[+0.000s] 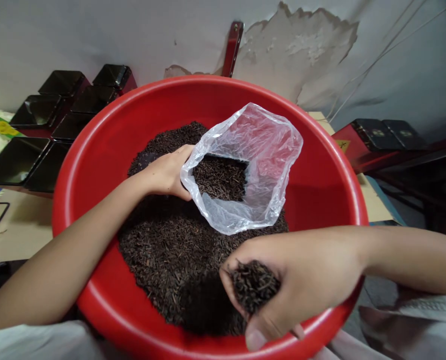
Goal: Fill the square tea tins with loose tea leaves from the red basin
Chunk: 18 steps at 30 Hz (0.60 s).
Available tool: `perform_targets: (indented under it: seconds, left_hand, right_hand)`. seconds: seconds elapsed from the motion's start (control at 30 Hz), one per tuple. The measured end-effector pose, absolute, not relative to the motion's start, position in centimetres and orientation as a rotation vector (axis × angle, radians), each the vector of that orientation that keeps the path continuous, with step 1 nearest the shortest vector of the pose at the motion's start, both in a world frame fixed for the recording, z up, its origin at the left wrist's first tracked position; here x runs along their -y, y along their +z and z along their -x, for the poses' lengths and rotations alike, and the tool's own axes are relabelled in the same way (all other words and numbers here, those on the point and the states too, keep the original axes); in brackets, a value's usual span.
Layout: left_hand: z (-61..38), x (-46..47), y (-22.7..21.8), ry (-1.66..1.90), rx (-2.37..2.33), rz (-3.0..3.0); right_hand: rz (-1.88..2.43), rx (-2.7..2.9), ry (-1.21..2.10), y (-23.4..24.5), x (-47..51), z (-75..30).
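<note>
A large red basin (316,200) holds a heap of dark, dry loose tea leaves (170,240). Over the heap stands a clear plastic bag (273,165), its mouth spread wide, with more of the leaves inside it. My left hand (170,172) grips the bag's left side; its fingertips are hidden behind the plastic. Cupped near the basin's front right rim, my right hand (294,280) holds a handful of tea leaves (255,287). It is below and to the right of the bag, apart from it.
Several open, dark-lined tins (18,157) stand left of the basin. Closed tins with black lids (380,134) sit at the right. A narrow red strip (233,49) leans on the wall behind, where paint (301,45) is peeling.
</note>
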<state>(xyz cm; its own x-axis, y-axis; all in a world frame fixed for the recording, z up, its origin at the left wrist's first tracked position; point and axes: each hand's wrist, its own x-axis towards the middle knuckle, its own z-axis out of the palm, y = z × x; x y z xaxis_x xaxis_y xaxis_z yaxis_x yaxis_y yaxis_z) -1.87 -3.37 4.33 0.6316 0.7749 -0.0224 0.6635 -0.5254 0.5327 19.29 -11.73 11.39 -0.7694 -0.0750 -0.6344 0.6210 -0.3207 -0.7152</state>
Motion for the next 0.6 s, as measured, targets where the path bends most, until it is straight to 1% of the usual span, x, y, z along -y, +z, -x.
perform_targets:
  seconds: [0.1, 0.2, 0.3, 0.37, 0.47, 0.6]
  left_hand:
    - [1.8, 3.3, 4.3, 0.303, -1.16, -2.323]
    - [1.8, 3.3, 4.2, 0.283, -1.194, -2.316]
    - [1.8, 3.3, 4.1, 0.291, -1.203, -2.309]
    - [1.8, 3.4, 4.1, 0.309, -1.208, -2.312]
    - [1.7, 3.5, 4.3, 0.311, -1.207, -2.319]
    - [1.6, 3.4, 4.3, 0.278, -1.22, -2.314]
  right_hand:
    - [-0.732, -1.65, -2.007, 13.9, 11.3, -19.9]
    - [-0.868, -1.874, -1.939, 16.0, 10.9, -20.4]
    - [-1.036, -2.162, -1.937, 16.9, 10.1, -20.5]
    - [-1.169, -2.4, -1.858, 16.7, 9.0, -20.4]
    - [-1.319, -2.748, -1.52, 15.4, 6.6, -20.1]
    - [-1.291, -3.058, -0.907, 13.3, 4.0, -19.9]
